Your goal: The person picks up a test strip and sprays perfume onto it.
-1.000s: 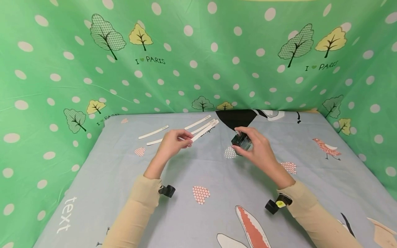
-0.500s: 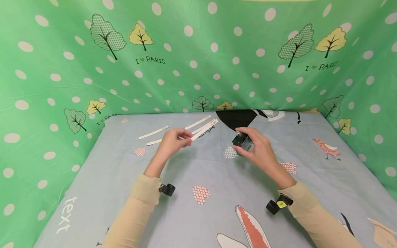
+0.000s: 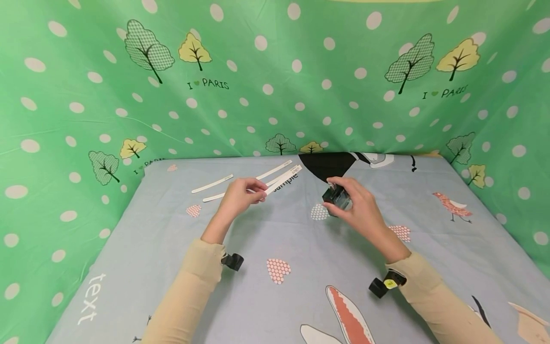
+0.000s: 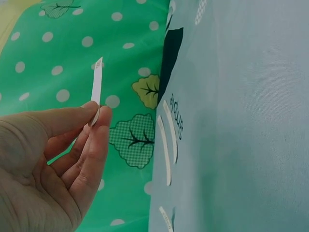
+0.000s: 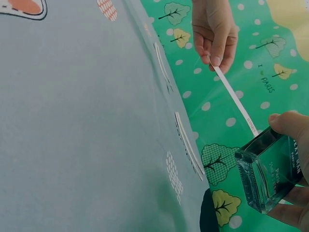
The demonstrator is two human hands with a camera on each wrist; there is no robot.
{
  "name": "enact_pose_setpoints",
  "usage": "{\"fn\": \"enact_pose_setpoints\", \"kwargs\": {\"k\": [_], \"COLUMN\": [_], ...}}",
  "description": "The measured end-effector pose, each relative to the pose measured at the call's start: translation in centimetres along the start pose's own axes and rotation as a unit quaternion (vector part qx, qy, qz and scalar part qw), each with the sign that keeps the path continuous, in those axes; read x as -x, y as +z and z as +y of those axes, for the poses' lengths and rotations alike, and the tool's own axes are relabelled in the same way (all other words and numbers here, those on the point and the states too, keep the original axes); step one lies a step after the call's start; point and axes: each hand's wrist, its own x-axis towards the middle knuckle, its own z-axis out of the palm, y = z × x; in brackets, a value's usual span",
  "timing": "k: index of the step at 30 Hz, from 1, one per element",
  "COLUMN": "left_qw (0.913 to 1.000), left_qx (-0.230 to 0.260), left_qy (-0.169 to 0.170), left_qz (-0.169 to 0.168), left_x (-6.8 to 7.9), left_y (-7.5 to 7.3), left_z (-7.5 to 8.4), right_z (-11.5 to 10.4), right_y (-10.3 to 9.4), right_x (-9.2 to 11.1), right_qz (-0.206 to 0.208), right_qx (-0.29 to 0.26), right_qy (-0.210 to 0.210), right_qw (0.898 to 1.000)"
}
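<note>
My left hand pinches one end of a white paper test strip between thumb and fingers, its printed end pointing away. In my right hand is a dark green glass perfume bottle, gripped at its sides. The index finger lies at the sprayer on top. In the right wrist view the strip's far end appears close to the bottle, partly behind it. Several more white strips lie on the cloth beyond and beside my left hand.
A grey-blue printed cloth covers the table. Behind and at both sides hangs a green dotted curtain. Each wrist wears a small black camera.
Since a second ago the held strip has shifted slightly, showing more of the printed word below it. The bottle has moved a touch to the right. Both grips stay the same.
</note>
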Motion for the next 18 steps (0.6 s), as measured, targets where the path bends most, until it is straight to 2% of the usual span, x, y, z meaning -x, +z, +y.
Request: {"fn": "enact_pose_setpoints", "kwargs": {"k": [8, 18], "left_qw": [1.0000, 0.9987], "left_qx": [0.001, 0.041], "left_qy": [-0.001, -0.010], "left_qz": [0.006, 0.028], "left_x": [-0.4, -1.1], "left_y": [0.1, 0.6], "left_z": [-0.2, -0.8], "right_z": [0.0, 0.1], "right_y": [0.0, 0.1], "right_x": [0.1, 0.1], "right_qz": [-0.003, -0.003], "right_qx": [0.003, 0.007], "right_qy": [0.002, 0.001], "right_qw": [1.000, 1.000]}}
